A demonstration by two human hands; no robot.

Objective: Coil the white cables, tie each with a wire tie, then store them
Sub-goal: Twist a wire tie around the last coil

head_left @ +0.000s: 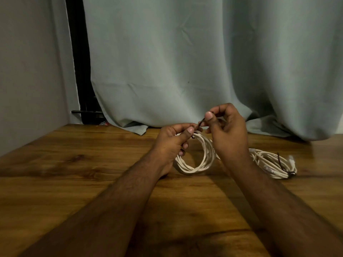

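Left hand (pixel 171 140) and right hand (pixel 225 127) each pinch an end of the dark tie (pixel 201 121) above an upright white coil (pixel 196 164) on the bench (pixel 74 182); a tied coil (pixel 272 164) lies right.

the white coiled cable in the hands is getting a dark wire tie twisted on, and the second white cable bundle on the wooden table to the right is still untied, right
Not quite. In the head view, the second white cable bundle on the wooden table already has a dark tie around it. The rest holds: both hands pinch a dark wire tie at the white coiled cable.

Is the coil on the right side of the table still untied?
No, the right-hand coil lies on the wooden table with a dark wire tie already wrapped across its strands.
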